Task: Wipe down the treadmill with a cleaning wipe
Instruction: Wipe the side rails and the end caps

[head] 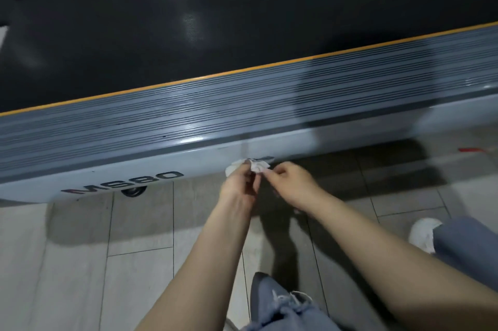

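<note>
Wipe (pixel 249 166) is bunched in my left hand (pixel 238 185), right hand (pixel 289 185) pinching its edge, mid-frame just off the treadmill (pixel 188 120) side rail. Can't tell what's wiped; belt probably left.

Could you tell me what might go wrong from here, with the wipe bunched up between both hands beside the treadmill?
1. The wipe is crumpled small and pinched by the left hand and right hand; it may tear or slip to the tiled floor.
2. Bunched like this, it would likely clean the grooved side rail poorly, missing the ridges.
3. The person's white shoe stands close to the treadmill's side cover, so a stumble seems possible.
</note>
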Available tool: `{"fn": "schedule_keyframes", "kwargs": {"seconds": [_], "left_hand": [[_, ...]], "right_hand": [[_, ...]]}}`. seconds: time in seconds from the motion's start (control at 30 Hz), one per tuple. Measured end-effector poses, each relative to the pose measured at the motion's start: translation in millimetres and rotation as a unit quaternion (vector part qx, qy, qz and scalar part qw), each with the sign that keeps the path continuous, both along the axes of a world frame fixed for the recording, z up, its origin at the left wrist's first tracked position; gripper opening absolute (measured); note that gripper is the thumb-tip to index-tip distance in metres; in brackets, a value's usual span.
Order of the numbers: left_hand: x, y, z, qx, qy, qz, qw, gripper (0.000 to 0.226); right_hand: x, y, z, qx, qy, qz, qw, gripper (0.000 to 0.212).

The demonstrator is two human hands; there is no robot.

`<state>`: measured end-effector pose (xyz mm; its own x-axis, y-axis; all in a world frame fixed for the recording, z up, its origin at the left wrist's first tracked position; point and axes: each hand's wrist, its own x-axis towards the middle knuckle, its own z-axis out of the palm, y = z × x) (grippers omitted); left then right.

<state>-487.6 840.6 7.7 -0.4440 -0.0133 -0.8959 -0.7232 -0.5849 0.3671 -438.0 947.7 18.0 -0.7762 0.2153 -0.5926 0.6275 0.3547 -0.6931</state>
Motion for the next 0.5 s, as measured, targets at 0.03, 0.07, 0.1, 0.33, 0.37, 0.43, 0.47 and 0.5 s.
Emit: {"fn": "schedule_keyframes", "kwargs": {"seconds": [0.03,0.07,0.1,0.33,0.37,0.43,0.47,0.5], "left_hand": [[5,-2,6,-0.062,0.022,-0.046,0.997,0.005],[10,-5,10,-0.140,0.049,-0.097,0.984,0.012],[14,-9,12,-0.206,0.080,-0.146,0.964,0.018],[23,-69,21,-0.329,0.200,-0.263,0.885,0.019],[25,-83,21,-0.379,0.236,-0.258,0.857,0.022],[23,-104,29,-0.470,0.333,-0.257,0.776,0.030],[18,-110,35,-0.503,0.380,-0.263,0.731,0.033],[11,-113,42,-0.530,0.420,-0.270,0.686,0.036]], "right_hand": [[-7,-13,-3,-0.145,-0.047,-0.067,0.986,0.028],[-12,-25,-3,-0.273,-0.073,-0.136,0.949,0.025],[-16,-35,-3,-0.347,-0.078,-0.188,0.915,0.020],[-42,-68,0,-0.482,-0.100,-0.381,0.783,0.023],[-47,-72,7,-0.495,-0.119,-0.383,0.771,0.022],[-56,-75,21,-0.504,-0.139,-0.394,0.756,0.023],[-60,-75,28,-0.509,-0.140,-0.399,0.750,0.025],[-63,-75,33,-0.512,-0.134,-0.400,0.748,0.024]]}}
